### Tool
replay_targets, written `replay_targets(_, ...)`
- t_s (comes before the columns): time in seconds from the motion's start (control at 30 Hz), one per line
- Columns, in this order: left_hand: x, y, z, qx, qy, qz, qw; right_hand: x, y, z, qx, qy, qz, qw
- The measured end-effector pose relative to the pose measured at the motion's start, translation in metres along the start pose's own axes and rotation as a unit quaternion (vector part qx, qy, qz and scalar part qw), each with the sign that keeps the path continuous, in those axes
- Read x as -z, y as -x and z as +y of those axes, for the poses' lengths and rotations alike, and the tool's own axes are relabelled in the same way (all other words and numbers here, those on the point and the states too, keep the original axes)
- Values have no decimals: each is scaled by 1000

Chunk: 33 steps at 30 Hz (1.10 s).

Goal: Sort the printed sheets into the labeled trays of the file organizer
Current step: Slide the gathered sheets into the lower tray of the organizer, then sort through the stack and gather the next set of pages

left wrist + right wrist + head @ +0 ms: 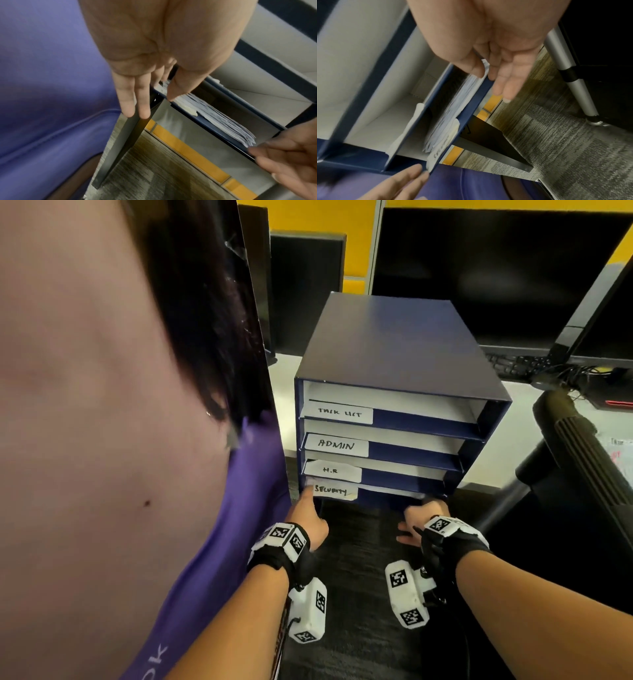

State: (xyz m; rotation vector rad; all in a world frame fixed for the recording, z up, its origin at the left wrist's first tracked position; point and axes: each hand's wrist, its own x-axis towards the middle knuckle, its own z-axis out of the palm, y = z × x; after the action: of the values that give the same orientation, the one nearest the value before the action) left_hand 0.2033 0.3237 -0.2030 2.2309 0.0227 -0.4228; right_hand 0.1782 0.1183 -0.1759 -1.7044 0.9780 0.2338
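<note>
A dark blue file organizer (383, 344) stands at the desk's front edge with trays labelled TASK LIST, ADMIN, H.R and SECURITY (332, 491). A stack of printed sheets (219, 119) (453, 108) lies in the bottom SECURITY tray (394, 495). My left hand (306, 518) (154, 83) touches that tray's left front corner with straight fingers. At the tray's right front corner my right hand (421, 518) (489, 70) has its thumb on top of the sheets and its fingers under the tray's lip, pinching the stack. The upper trays show white insides.
Dark monitors (496, 278) and a keyboard (520, 364) fill the desk behind the organizer. A black office chair (582, 457) stands close on the right, its metal leg (570, 81) near my right hand. A purple shirt (239, 525) crowds the left. Grey carpet (359, 559) lies below.
</note>
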Motion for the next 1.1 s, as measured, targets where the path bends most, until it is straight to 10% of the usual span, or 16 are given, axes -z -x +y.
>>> replay_targets(0.57, 105, 115, 172, -64, -129, 17, 989, 123, 164, -117, 112, 55, -191, 974)
replay_targets(0.9, 19, 220, 281, -78, -113, 6, 991, 305, 198, -85, 185, 153, -122, 963)
replay_targets(1.1, -84, 267, 335, -24, -85, -75, 993, 412, 168, -22, 217, 357, -72, 906)
